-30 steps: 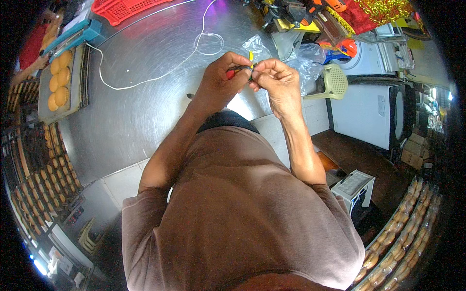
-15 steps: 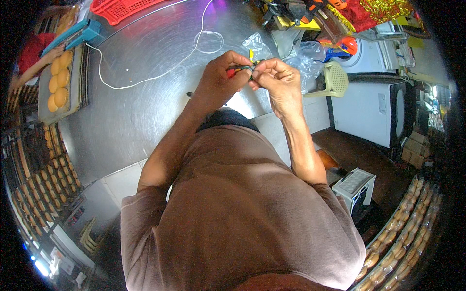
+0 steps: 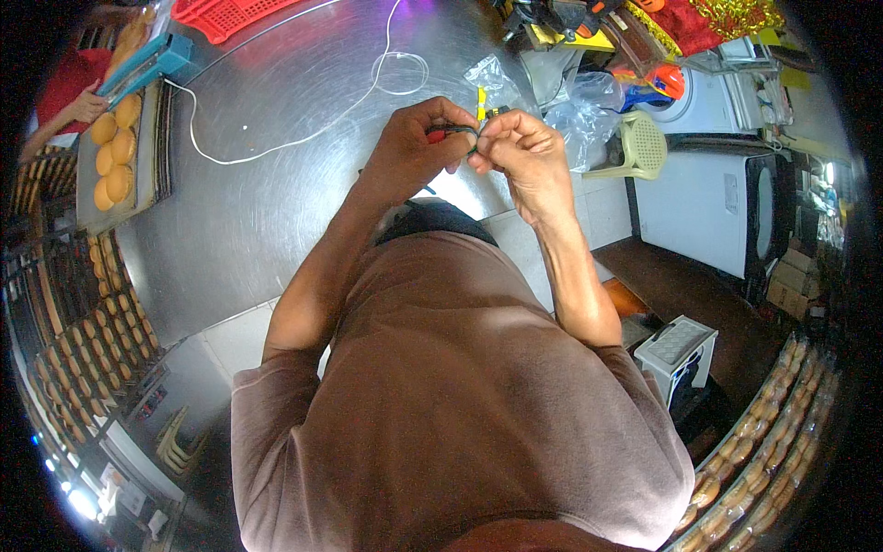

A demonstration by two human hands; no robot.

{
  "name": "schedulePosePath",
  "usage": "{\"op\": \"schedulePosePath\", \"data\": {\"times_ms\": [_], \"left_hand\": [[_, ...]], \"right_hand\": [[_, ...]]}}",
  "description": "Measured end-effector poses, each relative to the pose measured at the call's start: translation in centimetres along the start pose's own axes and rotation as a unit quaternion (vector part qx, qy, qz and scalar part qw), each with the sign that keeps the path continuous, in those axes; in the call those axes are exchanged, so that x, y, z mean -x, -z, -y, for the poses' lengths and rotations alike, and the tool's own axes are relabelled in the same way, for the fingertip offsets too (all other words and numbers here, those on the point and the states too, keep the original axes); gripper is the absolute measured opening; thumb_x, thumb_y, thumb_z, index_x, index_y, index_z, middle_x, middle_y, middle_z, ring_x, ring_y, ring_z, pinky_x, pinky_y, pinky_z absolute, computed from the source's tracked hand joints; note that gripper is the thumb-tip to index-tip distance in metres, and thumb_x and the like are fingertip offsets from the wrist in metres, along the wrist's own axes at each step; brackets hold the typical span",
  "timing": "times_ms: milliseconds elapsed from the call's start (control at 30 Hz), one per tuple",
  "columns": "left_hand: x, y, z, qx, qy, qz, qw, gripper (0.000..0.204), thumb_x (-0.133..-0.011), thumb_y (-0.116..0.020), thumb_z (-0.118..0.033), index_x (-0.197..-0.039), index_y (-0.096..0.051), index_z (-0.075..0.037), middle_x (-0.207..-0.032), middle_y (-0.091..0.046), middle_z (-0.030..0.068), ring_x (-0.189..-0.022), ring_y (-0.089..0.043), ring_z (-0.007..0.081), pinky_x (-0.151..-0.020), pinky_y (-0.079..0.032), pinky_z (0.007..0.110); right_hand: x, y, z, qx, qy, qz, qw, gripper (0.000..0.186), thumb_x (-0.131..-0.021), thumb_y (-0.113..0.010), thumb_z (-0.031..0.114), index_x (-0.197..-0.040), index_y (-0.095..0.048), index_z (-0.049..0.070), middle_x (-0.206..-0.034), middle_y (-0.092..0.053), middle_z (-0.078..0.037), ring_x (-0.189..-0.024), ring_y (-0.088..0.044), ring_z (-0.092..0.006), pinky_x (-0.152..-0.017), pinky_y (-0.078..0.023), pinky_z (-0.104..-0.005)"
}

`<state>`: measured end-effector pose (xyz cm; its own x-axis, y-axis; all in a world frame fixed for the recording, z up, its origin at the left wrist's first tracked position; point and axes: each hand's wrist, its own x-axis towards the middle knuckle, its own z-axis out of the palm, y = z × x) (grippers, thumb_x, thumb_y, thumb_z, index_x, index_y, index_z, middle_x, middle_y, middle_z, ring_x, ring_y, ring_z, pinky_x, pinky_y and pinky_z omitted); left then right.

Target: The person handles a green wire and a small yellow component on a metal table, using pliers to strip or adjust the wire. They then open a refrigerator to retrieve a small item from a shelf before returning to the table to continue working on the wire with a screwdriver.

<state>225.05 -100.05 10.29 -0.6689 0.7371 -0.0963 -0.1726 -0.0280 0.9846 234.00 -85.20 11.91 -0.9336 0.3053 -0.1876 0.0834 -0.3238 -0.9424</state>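
Note:
My left hand (image 3: pixel 414 147) and my right hand (image 3: pixel 520 152) are raised together over the edge of a steel table (image 3: pixel 276 202). The left hand grips a small tool with red and black handles (image 3: pixel 441 134). The right hand pinches a thin dark wire (image 3: pixel 478 138) at the tool's tip. A yellow and black piece (image 3: pixel 487 101) shows just beyond the fingers. What the fingers cover is hidden.
A white cable (image 3: pixel 303 138) loops across the table. A tray of round buns (image 3: pixel 115 156) sits at the left, with another person's hand (image 3: pixel 87 106) by it. Clear plastic bags (image 3: pixel 570 101), a red basket (image 3: pixel 230 14) and a white plastic chair (image 3: pixel 639 147) lie beyond. Racks of buns line both sides.
Both hands stay together at the same spot; the fingers shift slightly on the tool and wire. The view has tilted a little.

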Motion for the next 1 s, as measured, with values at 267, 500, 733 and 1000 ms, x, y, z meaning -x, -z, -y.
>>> {"op": "schedulePosePath", "data": {"times_ms": [267, 500, 733, 1000], "left_hand": [[0.2, 0.4, 0.6, 0.031, -0.005, 0.013, 0.999, 0.012, -0.084, -0.064, -0.005, -0.096, -0.062, -0.001, -0.077, -0.063, 0.0049, -0.060, -0.055, 0.0087, -0.055, -0.045, 0.024], [0.5, 0.3, 0.4, 0.055, -0.005, 0.000, 0.998, 0.016, -0.081, -0.062, -0.004, -0.095, -0.063, 0.002, -0.075, -0.063, 0.0050, -0.061, -0.056, 0.0079, -0.054, -0.044, 0.023], [0.8, -0.1, 0.6, 0.045, 0.006, -0.019, 0.999, 0.017, -0.080, -0.061, -0.004, -0.096, -0.062, 0.002, -0.077, -0.065, 0.0057, -0.062, -0.058, 0.0076, -0.051, -0.044, 0.021], [1.0, 0.1, 0.9, 0.044, 0.017, -0.013, 0.999, 0.017, -0.080, -0.062, -0.006, -0.095, -0.062, 0.002, -0.075, -0.064, 0.0056, -0.062, -0.058, 0.0074, -0.051, -0.044, 0.021]], "right_hand": [[0.4, -0.5, 0.0, 0.007, 0.002, 0.001, 1.000, 0.011, -0.078, -0.060, -0.009, -0.085, -0.062, -0.001, -0.074, -0.066, -0.010, -0.064, -0.064, -0.0133, -0.058, -0.052, -0.0243], [0.5, -0.7, 0.0, 0.003, 0.000, 0.004, 1.000, 0.010, -0.078, -0.060, -0.009, -0.084, -0.062, 0.000, -0.073, -0.066, -0.009, -0.063, -0.063, -0.0132, -0.057, -0.051, -0.0240], [0.6, -0.8, -0.3, -0.013, 0.000, 0.007, 1.000, 0.011, -0.078, -0.060, -0.009, -0.084, -0.061, 0.000, -0.072, -0.065, -0.009, -0.062, -0.061, -0.0120, -0.056, -0.049, -0.0236], [0.8, -1.1, -0.7, -0.026, -0.004, 0.008, 1.000, 0.011, -0.081, -0.055, -0.009, -0.084, -0.059, 0.000, -0.072, -0.062, -0.007, -0.060, -0.059, -0.0118, -0.055, -0.047, -0.0225]]}}
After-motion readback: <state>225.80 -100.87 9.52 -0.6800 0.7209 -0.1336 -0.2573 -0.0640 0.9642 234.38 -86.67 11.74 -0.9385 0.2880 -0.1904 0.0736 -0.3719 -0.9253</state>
